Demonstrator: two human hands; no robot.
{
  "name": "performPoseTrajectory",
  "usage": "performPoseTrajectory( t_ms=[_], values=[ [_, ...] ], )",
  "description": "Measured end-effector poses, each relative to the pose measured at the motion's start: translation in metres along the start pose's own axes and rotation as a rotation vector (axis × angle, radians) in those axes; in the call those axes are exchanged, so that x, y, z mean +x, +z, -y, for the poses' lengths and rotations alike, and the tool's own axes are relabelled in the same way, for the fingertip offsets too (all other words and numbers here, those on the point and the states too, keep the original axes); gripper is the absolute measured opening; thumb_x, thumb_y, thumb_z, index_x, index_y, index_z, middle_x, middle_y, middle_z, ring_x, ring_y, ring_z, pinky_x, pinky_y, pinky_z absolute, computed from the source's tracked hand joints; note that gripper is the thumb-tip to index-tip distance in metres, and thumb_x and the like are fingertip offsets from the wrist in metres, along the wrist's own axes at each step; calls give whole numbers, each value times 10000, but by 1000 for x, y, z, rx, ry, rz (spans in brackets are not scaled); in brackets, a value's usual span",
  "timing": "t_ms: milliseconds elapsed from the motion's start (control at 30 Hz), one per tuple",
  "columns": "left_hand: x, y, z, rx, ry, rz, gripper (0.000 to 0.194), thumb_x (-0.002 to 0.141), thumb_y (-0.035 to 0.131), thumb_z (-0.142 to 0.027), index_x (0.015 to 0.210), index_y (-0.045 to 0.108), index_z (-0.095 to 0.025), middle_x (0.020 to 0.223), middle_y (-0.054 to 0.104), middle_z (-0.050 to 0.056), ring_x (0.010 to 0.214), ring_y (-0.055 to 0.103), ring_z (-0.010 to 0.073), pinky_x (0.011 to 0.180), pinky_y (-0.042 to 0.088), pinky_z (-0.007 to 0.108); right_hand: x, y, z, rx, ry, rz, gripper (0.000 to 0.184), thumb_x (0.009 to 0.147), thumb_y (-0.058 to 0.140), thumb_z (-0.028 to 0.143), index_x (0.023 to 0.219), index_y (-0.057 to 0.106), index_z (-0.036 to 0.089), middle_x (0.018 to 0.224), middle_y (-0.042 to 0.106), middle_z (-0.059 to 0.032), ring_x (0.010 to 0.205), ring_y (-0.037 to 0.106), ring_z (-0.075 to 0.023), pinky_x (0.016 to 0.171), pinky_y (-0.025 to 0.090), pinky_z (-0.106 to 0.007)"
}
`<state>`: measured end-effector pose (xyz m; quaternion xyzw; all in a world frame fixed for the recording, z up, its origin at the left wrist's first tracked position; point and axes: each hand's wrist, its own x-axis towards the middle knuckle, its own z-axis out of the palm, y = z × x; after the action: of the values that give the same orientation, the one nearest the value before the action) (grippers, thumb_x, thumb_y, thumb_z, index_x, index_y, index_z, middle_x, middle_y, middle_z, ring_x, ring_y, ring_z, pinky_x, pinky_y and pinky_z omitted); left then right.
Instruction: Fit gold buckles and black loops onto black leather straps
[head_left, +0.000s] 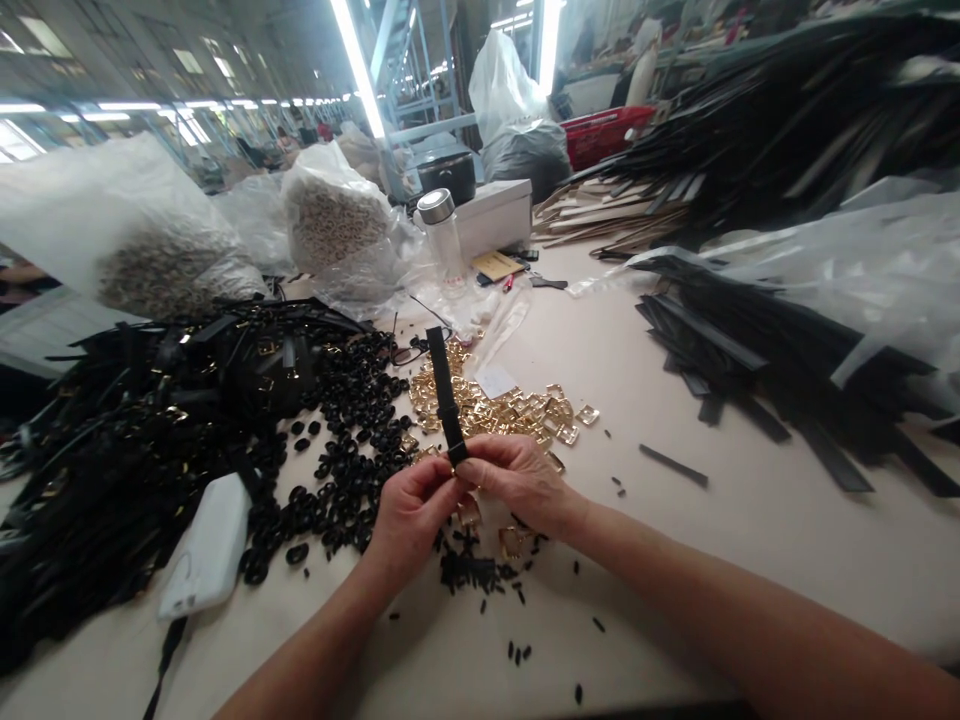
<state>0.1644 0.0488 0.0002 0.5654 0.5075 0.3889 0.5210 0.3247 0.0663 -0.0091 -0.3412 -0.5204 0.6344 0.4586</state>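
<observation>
Both my hands meet at the middle of the table and pinch the lower end of a black strap (444, 385) that stands upright between them. My left hand (409, 515) is closed with its fingertips on the strap's end. My right hand (517, 480) is closed on the same end from the right side. Just behind the hands lies a heap of gold buckles (517, 410). To the left spreads a pile of small black loops (352, 440). Small black bits (469, 572) are scattered under my wrists.
A white phone (206, 545) lies at the left beside a mound of assembled black straps (127, 430). Loose black strips (757, 350) pile up at the right. Plastic bags (330, 215), a jar (442, 235) and a white box (495, 215) stand at the back.
</observation>
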Motion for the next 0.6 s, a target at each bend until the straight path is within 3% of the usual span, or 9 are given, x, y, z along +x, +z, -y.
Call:
performPoseTrajectory(
  t_ms=[167, 300, 433, 533, 600],
  values=[
    [1, 1, 3, 29, 5, 15, 269, 793, 688, -421, 808, 718, -154, 730, 683, 38, 628, 608, 162, 586, 494, 253, 2, 0, 0, 50, 47, -19, 325, 752, 721, 467, 846, 720, 155, 709, 672, -16, 607, 604, -116, 560, 521, -246],
    [3, -7, 2, 172, 118, 58, 255, 845, 632, -404, 797, 721, -169, 743, 677, 36, 658, 616, 167, 612, 485, 259, 1, -4, 2, -128, -82, -17, 273, 822, 661, 416, 853, 706, 149, 745, 681, -28, 649, 620, -125, 606, 516, -260],
    [14, -33, -2, 498, 280, -91, 203, 865, 609, -341, 761, 699, -192, 743, 671, 28, 658, 585, 157, 642, 461, 263, 1, -10, 3, -448, -183, -72, 227, 854, 627, 361, 839, 694, 144, 732, 683, -30, 654, 604, -124, 607, 483, -252],
    [25, -50, -1, 767, 317, -229, 113, 853, 610, -270, 813, 696, -207, 852, 682, 41, 750, 588, 183, 739, 461, 306, 1, -11, 3, -488, -160, -43, 220, 871, 590, 352, 809, 655, 152, 724, 686, -29, 630, 608, -122, 585, 480, -242],
    [29, -55, 0, 939, 293, -242, 94, 840, 611, -219, 826, 703, -202, 888, 691, 60, 847, 589, 217, 827, 447, 353, -1, -10, 4, -509, -135, -26, 221, 878, 564, 357, 789, 633, 167, 699, 679, -21, 608, 605, -123, 570, 482, -233]
  ],
)
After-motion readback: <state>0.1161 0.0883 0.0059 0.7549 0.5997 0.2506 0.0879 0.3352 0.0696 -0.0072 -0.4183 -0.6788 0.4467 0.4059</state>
